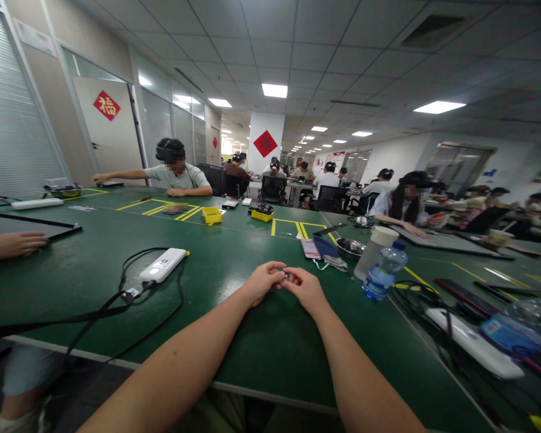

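Note:
Both of my hands meet over the green table [216, 270], fingertips close together. My left hand [267, 281] is closed in a pinch. My right hand [304, 287] pinches from the other side. Between the fingertips a tiny pale spot shows, too small and too covered to name. Beyond my right hand lie a dark blue pouch-like item [327, 248] and a grey cloth-like item [336, 263]. A clear water bottle with a blue label [385, 270] stands to the right of that hand.
A white power bank [164, 265] with black cables lies to the left. Beside the bottle stand a pale tumbler [375, 252] and a metal bowl [351, 247]. Yellow trays [211, 215] sit farther back. Another person's hand [27, 243] rests at far left; several people sit around.

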{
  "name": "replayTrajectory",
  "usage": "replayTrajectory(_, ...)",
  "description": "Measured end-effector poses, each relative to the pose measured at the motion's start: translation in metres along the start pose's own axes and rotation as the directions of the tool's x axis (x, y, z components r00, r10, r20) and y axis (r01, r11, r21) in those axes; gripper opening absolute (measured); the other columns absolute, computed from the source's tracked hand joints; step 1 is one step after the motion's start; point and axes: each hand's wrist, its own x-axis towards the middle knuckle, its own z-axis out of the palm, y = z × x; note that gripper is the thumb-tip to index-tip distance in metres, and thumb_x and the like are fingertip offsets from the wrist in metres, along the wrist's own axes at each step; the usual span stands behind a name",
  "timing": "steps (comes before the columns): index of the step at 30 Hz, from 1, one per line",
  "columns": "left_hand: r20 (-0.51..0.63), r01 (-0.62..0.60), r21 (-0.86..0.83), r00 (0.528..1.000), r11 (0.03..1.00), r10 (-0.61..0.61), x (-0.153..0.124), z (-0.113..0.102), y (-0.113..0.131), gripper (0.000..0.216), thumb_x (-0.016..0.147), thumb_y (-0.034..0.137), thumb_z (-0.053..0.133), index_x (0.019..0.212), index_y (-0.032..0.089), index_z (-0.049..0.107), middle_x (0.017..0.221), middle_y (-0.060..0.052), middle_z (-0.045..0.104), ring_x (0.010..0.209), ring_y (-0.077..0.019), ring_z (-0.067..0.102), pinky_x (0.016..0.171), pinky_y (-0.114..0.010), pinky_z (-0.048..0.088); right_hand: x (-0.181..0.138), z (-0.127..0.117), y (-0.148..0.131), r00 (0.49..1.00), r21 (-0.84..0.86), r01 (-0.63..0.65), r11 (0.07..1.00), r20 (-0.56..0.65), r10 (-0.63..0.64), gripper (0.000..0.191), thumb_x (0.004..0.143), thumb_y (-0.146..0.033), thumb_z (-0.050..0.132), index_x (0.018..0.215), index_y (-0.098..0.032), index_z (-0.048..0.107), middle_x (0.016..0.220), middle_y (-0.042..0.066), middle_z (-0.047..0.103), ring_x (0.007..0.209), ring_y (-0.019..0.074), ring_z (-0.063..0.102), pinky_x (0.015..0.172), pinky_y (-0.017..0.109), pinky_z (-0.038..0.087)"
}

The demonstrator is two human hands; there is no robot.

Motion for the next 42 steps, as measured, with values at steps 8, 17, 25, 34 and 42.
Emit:
replayTrajectory(8,-0.001,0.055,-0.121,0.998,0.991,-0.056,0.0,0.001,0.001,0.034,0.073,0.04,0.064,0.091,0.012,0.061,0.078,-0.005,0.062,0.062,-0.0086,0.057,0.056,-0.019,0.043,-0.004,0.001,-0.012,0.988,-0.176,0.144,0.974,-0.034,-0.153,0.024,0.069,-0.025,0.062,0.094,-0.024,0.063,0.085,0.003,0.057,0.054,0.0121,0.049,0.057,0.028,0.041)
replayTrajectory(17,0.063,0.236,-0.275,0.972,0.932,-0.227,0.0,0.004,0.003,0.035,0.08,0.044,0.054,0.086,0.01,0.061,0.076,-0.01,0.065,0.064,-0.0128,0.062,0.059,-0.023,0.05,-0.003,-0.001,-0.009,0.972,-0.369,0.193,0.909,-0.054,-0.228,0.022,0.075,-0.029,0.058,0.096,-0.021,0.061,0.087,0.004,0.058,0.059,0.0124,0.05,0.061,0.027,0.043)
replayTrajectory(25,-0.046,0.244,-0.291,0.962,0.925,-0.268,-0.003,0.019,0.0,0.007,0.075,0.018,0.059,0.077,0.011,0.057,0.071,-0.006,0.062,0.056,-0.0097,0.058,0.056,-0.022,0.05,0.0,0.003,0.001,0.992,-0.385,0.115,0.916,0.001,-0.124,0.035,0.071,-0.028,0.061,0.106,-0.022,0.057,0.098,0.005,0.053,0.064,0.0119,0.051,0.062,0.027,0.045)
replayTrajectory(34,-0.109,0.291,-0.202,0.942,0.935,-0.317,0.003,0.011,0.002,0.014,0.077,0.022,0.045,0.068,0.013,0.049,0.058,0.0,0.049,0.041,-0.0049,0.039,0.035,-0.016,0.025,0.001,0.001,0.009,0.999,-0.162,-0.031,0.986,-0.039,0.024,0.04,0.081,-0.04,0.047,0.115,-0.02,0.052,0.095,0.004,0.056,0.055,0.0092,0.048,0.055,0.025,0.044)
replayTrajectory(42,-0.124,0.082,0.953,0.984,0.291,0.131,-0.002,0.012,-0.009,0.021,0.075,0.039,0.051,0.072,0.019,0.057,0.072,-0.004,0.059,0.071,-0.019,0.054,0.064,-0.029,0.04,0.0,-0.002,0.006,0.989,-0.061,-0.142,0.988,-0.051,0.139,0.043,0.081,-0.045,0.045,0.112,-0.017,0.055,0.079,0.003,0.06,0.053,0.0108,0.051,0.053,0.025,0.042)
